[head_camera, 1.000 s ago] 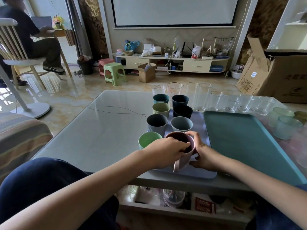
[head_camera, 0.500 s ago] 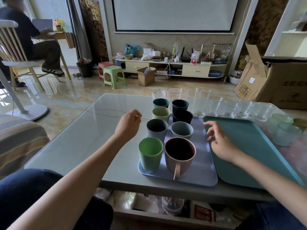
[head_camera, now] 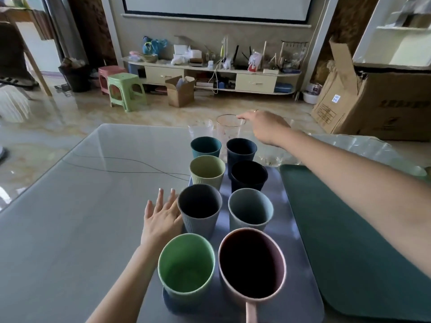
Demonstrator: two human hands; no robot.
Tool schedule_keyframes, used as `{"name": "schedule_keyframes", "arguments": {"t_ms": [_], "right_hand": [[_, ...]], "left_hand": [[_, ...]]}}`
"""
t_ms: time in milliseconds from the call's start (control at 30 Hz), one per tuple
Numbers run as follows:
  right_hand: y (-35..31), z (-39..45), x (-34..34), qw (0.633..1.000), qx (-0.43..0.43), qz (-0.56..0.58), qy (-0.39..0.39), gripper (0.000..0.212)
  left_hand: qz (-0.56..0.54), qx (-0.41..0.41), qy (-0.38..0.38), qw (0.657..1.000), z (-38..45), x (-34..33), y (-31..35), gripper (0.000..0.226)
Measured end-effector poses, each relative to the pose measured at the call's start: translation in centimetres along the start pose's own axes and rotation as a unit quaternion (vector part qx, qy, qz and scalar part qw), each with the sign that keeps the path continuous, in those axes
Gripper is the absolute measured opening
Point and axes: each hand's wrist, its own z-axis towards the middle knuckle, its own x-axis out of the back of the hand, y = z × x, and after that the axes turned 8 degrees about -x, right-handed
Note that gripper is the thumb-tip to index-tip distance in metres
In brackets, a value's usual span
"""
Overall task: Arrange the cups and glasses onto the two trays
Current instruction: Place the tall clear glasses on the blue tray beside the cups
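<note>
Several ribbed cups stand in two rows on the lavender tray (head_camera: 296, 264): a green cup (head_camera: 186, 262) and a pink mug (head_camera: 251, 264) nearest, a grey cup (head_camera: 199, 206) and others behind. The teal tray (head_camera: 349, 229) lies bare to the right. My left hand (head_camera: 161, 217) lies flat on the table with straight fingers, against the grey cup's left side. My right hand (head_camera: 263, 125) reaches across to the far edge, fingertips at the rim of a clear glass (head_camera: 227, 131). Another clear glass (head_camera: 200, 128) stands left of it. My right arm hides more glasses.
The glass-topped table (head_camera: 93, 206) stretches left of the trays, with a thin dark line across it. A large cardboard box (head_camera: 377, 106) sits beyond the table's right corner. Stools (head_camera: 126, 89) and a low cabinet stand on the floor farther back.
My right hand went from the teal tray's near corner out to the clear glass at the far edge. My left hand dropped flat beside the grey cup. The view moved closer.
</note>
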Motion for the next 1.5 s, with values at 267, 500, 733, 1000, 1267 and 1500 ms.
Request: {"name": "schedule_keyframes", "arguments": {"t_ms": [267, 500, 733, 1000, 1267, 1500], "right_hand": [[-3.3, 4.7, -2.7, 0.994, 0.024, 0.006, -0.107, 0.022], [-2.9, 4.4, -3.0, 0.999, -0.006, 0.041, 0.009, 0.022], [-1.3, 2.3, 3.3, 0.985, 0.023, 0.054, 0.164, 0.017], [2.7, -3.0, 9.6, 0.984, 0.055, 0.027, 0.168, 0.016], [5.7, -7.9, 8.4, 0.994, 0.048, 0.034, 0.094, 0.019], [6.3, -8.0, 2.3, 0.999, 0.019, 0.046, 0.023, 0.020]], "left_hand": [[-0.035, -0.013, 0.036, 0.999, 0.7, -1.1, -0.8, 0.079], [-0.076, -0.027, 0.036, 0.996, 0.0, 0.3, 0.0, 0.068], [-0.056, -0.023, 0.052, 0.997, -0.5, 1.2, 0.5, 0.055], [-0.068, -0.019, 0.069, 0.995, -1.4, 1.9, 1.3, 0.045], [-0.084, -0.017, 0.075, 0.993, -1.6, 1.7, 1.2, 0.045], [-0.084, -0.017, 0.082, 0.993, -1.5, 1.8, 1.4, 0.046]]}}
